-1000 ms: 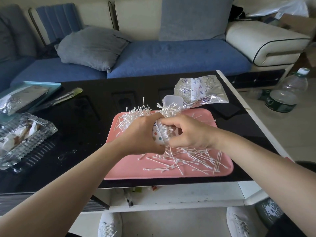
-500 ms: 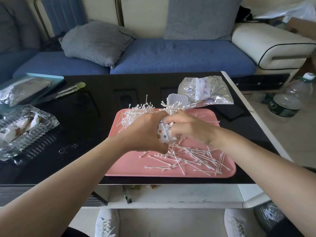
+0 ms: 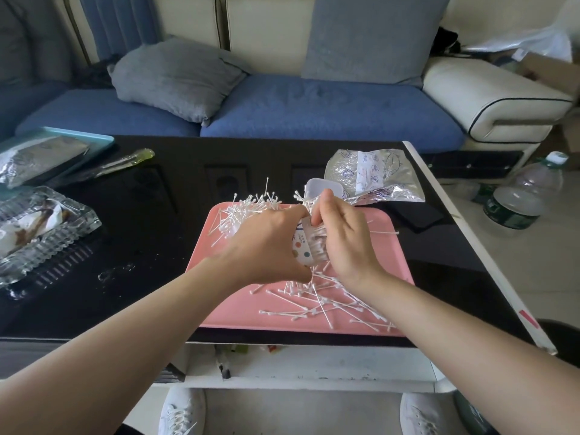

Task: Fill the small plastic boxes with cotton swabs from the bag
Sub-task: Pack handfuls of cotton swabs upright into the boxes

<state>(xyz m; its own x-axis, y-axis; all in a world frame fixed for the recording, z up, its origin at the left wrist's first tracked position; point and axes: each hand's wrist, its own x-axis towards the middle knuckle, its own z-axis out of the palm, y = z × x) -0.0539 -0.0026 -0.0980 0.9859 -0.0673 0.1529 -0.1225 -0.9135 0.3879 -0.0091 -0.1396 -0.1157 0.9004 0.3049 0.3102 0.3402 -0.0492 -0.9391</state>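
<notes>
My left hand (image 3: 270,246) grips a small clear plastic box (image 3: 306,248) with coloured dots, held above the pink tray (image 3: 219,312). A bunch of cotton swabs (image 3: 248,208) also sticks out past the far side of that hand. My right hand (image 3: 343,237) pinches a few swabs at the box's open top, next to its raised white lid (image 3: 320,188). Several loose swabs (image 3: 329,301) lie scattered on the near right of the tray. The crinkled clear swab bag (image 3: 373,175) lies on the table behind the tray.
The black table (image 3: 150,246) carries a glass dish (image 3: 40,227) with wrappers at the left, a teal tray (image 3: 62,136) and a green-tipped tool (image 3: 125,161) behind it. A blue sofa stands beyond. A water bottle (image 3: 524,193) stands on the floor, right.
My right hand has turned and lifted its fingers to the box's top, now pinching swabs there. The left hand keeps the box in about the same place.
</notes>
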